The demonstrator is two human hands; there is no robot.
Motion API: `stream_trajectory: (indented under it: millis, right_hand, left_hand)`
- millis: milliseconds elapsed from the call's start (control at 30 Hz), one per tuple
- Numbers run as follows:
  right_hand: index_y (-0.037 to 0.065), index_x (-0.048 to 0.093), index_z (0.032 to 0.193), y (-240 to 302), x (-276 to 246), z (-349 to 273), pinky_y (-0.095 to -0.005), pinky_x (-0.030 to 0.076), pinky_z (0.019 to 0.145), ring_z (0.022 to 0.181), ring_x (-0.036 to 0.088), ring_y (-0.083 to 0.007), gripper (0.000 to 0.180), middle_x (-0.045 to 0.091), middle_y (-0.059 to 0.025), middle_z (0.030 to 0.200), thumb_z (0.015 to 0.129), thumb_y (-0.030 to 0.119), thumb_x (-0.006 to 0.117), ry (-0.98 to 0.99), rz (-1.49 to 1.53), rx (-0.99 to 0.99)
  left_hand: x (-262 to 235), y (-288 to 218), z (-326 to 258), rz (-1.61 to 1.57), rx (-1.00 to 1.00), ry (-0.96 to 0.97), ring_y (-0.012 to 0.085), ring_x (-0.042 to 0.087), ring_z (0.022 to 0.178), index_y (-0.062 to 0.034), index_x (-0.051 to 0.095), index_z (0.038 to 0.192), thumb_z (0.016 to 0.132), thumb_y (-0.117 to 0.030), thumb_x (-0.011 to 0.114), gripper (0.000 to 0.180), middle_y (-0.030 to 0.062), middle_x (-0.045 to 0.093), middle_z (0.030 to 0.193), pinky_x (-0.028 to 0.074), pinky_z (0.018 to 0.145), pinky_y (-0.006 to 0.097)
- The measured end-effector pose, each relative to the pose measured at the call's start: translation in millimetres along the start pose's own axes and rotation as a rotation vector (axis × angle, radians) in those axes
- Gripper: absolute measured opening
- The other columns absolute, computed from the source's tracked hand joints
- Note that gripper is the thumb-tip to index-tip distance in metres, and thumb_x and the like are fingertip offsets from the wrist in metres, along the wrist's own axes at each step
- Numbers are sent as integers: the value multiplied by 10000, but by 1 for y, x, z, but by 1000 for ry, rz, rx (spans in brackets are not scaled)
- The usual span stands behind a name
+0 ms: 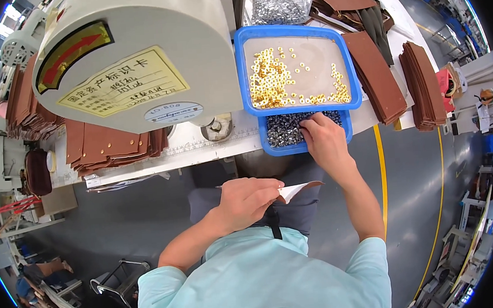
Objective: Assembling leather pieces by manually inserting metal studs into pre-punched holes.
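Fingers point(307, 129) of your right hand point(328, 143) are drawn together at the dark fasteners point(281, 131) in the lower blue tray point(287, 149); whether they pinch one, I cannot tell. Your left fingers pinch the brown-and-white piece point(298, 191) above your lap, seemingly unfinished. Brown pieces point(104, 143) left on the tabletop point(197, 148) already carry gold fittings and look done; the right-hand stack's point(424, 85) state is unclear.
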State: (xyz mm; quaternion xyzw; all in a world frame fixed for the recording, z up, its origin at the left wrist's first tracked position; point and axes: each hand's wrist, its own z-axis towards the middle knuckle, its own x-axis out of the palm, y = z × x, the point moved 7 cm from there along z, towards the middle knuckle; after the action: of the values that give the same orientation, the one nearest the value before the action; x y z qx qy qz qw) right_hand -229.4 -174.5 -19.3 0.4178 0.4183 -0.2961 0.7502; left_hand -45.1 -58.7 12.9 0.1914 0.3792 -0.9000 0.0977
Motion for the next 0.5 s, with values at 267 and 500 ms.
stream_trajectory:
  millis: [267, 500]
  right_hand:
    - [34, 731, 942, -4, 6, -2, -433, 560, 730, 859, 680, -318, 104, 645, -129, 882, 842, 35, 705, 29, -66, 27]
    - [26, 715, 912, -7, 4, 0, -454, 552, 736, 837, 669, -338, 54, 640, -139, 868, 871, 52, 693, 45, 5, 68]
  left_hand:
    - [-4, -5, 4, -36, 43, -30, 213, 745, 720, -68, 675, 949, 660, 46, 850, 356, 92, 765, 906, 582, 573, 287]
    - [0, -1, 1, -65, -98, -27, 210, 727, 692, -44, 730, 980, 708, 3, 882, 315, 77, 754, 876, 573, 571, 292]
